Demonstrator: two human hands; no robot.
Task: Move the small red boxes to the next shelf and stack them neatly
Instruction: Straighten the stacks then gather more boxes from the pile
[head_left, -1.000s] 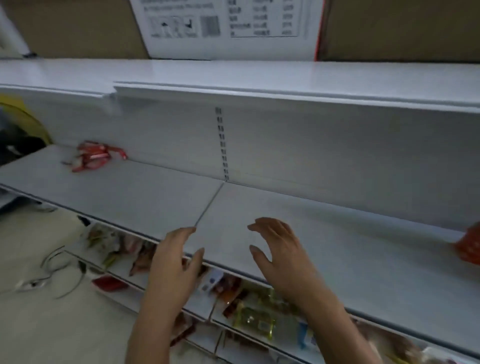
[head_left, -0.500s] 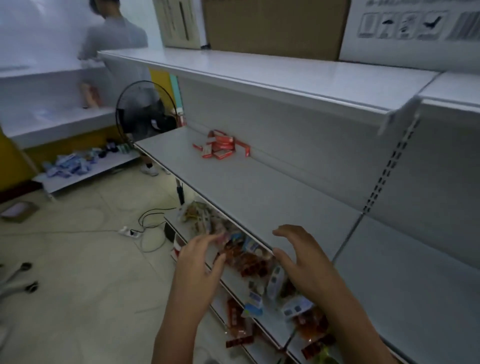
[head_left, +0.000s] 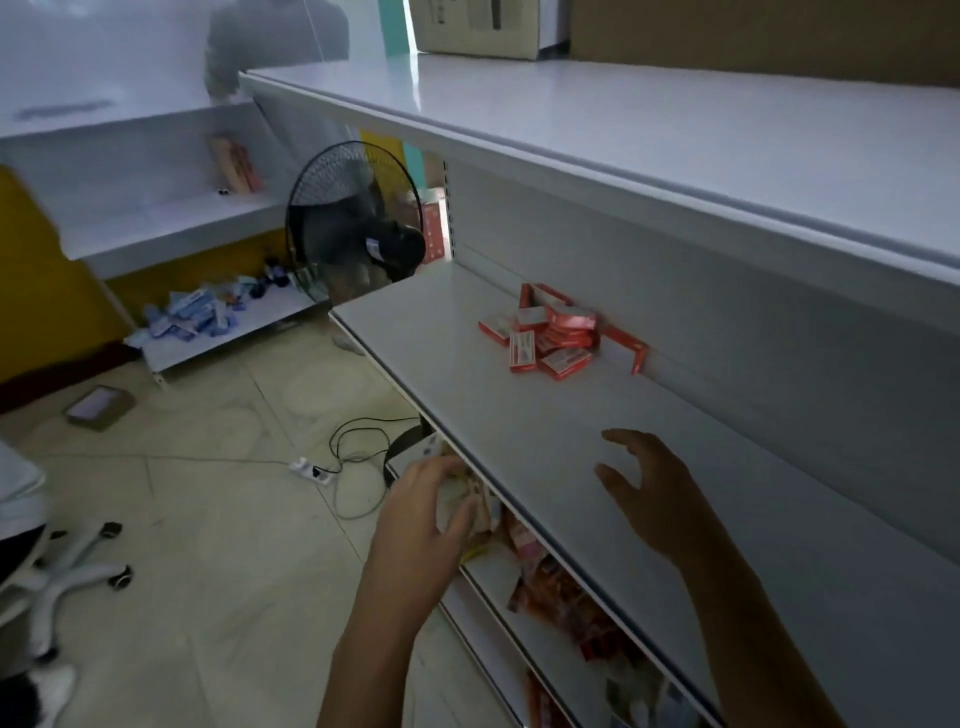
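A loose pile of several small red boxes (head_left: 553, 332) lies on the grey middle shelf (head_left: 467, 374), against its back wall near the shelf's left end. One red box (head_left: 631, 347) leans on the wall just right of the pile. My right hand (head_left: 654, 493) hovers over the shelf well short of the pile, fingers spread and holding nothing. My left hand (head_left: 421, 525) hangs in front of the shelf's front edge, fingers loosely curled, holding nothing.
Snack packets (head_left: 561, 587) fill the lower shelf under the front edge. A black fan (head_left: 353, 223) stands past the shelf's left end. A power strip and cable (head_left: 317, 467) lie on the floor. A person (head_left: 275, 41) stands at the far shelving. Cardboard boxes (head_left: 483, 26) sit on top.
The view has swung left, so the pile of red boxes now sits closer and more central. Both hands stay empty and have travelled left along the shelf toward the pile.
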